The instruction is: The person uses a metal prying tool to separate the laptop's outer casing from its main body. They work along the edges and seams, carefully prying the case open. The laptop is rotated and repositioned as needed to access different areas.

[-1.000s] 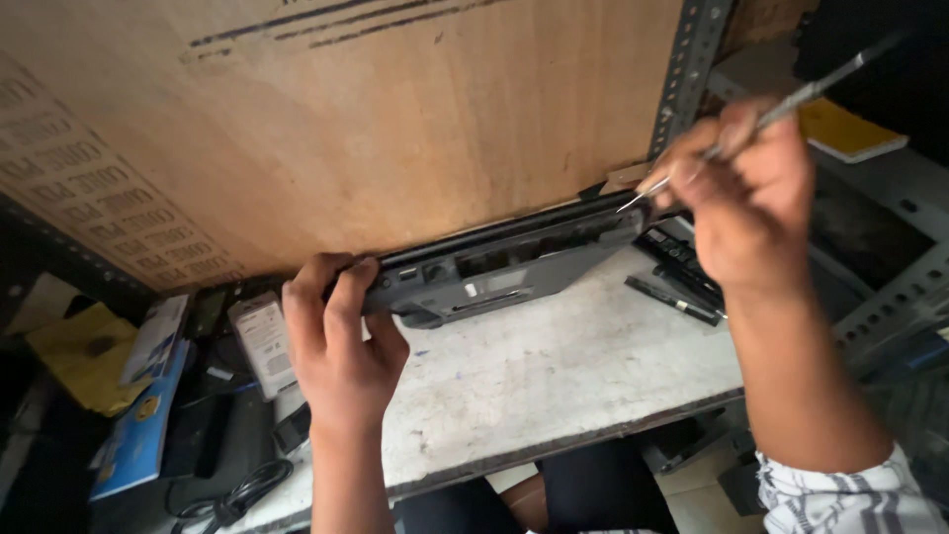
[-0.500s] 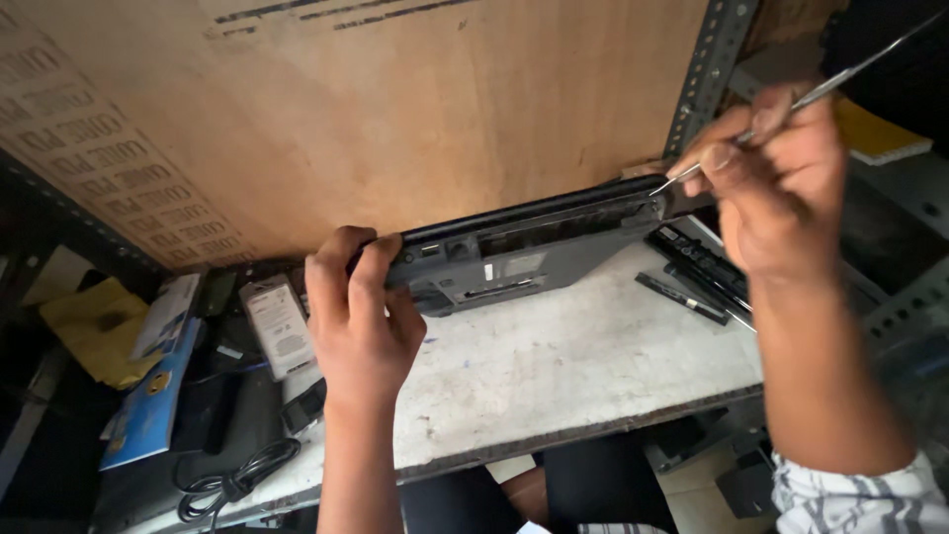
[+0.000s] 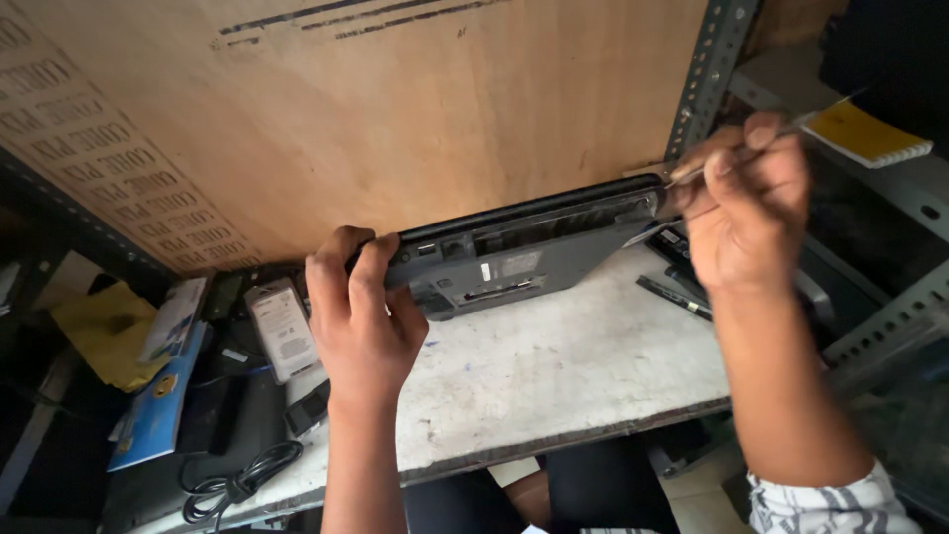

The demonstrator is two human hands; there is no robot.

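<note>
on white worktop [image 3: 554,366], left hand [image 3: 361,316] grips laptop [image 3: 524,252]; right hand [image 3: 746,213] pinches thin tool [image 3: 692,173]

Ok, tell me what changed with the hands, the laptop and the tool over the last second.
Little changed. The right hand rose slightly with its thin metal tool, whose tip remains at the laptop corner. The left hand shifted a little rightward in the picture along with the view, still gripping the laptop's other end. The laptop stayed on edge on the white table.

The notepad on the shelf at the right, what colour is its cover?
Yellow: the spiral-edged notepad on the grey shelf, seen in the head view.
</note>
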